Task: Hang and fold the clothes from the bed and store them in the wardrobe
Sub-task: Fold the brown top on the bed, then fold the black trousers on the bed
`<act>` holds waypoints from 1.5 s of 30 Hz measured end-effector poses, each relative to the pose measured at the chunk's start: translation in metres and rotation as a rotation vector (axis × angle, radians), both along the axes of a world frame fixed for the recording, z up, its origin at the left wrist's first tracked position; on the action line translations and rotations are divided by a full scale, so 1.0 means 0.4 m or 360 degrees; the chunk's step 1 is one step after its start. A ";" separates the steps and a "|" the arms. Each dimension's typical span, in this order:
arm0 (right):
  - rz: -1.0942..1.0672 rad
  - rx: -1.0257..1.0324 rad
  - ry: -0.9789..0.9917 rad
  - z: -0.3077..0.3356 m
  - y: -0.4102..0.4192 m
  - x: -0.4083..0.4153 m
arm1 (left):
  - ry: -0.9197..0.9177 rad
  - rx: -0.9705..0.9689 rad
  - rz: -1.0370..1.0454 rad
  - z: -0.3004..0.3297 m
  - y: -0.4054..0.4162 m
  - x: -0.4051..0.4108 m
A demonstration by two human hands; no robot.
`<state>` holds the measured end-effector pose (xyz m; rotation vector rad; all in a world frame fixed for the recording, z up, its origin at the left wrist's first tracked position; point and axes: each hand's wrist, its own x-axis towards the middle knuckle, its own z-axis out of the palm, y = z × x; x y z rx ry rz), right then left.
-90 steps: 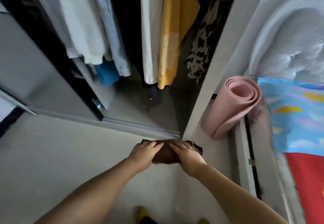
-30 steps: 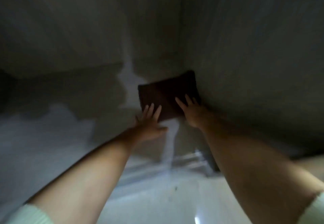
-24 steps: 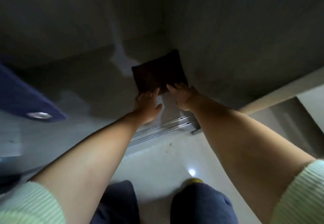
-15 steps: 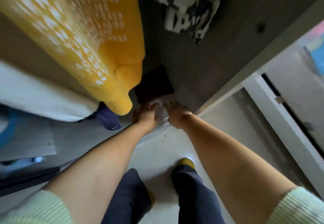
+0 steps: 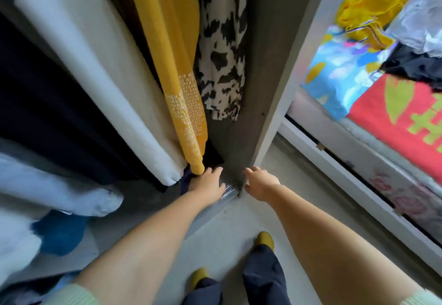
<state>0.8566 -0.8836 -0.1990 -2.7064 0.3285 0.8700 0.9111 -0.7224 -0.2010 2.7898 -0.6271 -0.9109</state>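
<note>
Wardrobe floor (image 5: 148,197): folded dark garment (image 5: 211,155) just beyond empty, loose-fingered left hand (image 5: 207,184), right hand (image 5: 262,184).

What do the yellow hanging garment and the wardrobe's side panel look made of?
Yellow garment: seemingly a ribbed knit, matte, judging by fine vertical ridges; white lettering sits on its lower part, printed or woven I cannot tell. Wardrobe side panel: probably laminated board with a dull grey-brown face and a paler edge; it looks flat and rigid with no visible grain.

Yellow slippers (image 5: 263,238) and dark trousers (image 5: 262,271) stand on the pale floor (image 5: 222,237).
</note>
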 end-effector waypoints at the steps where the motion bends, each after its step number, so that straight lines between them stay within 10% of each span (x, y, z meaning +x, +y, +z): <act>1: -0.0052 -0.0015 -0.0017 0.030 -0.002 -0.026 | -0.0010 -0.0003 -0.0054 0.029 0.002 -0.009; 28: -0.1251 -0.0343 0.0070 0.418 -0.825 -1.088 | 0.0126 -0.0460 -0.0994 0.378 -0.972 -0.732; 45: -0.1615 -0.0267 0.0052 0.431 -1.390 -1.071 | 0.0233 -0.0442 -0.1220 0.380 -1.681 -0.632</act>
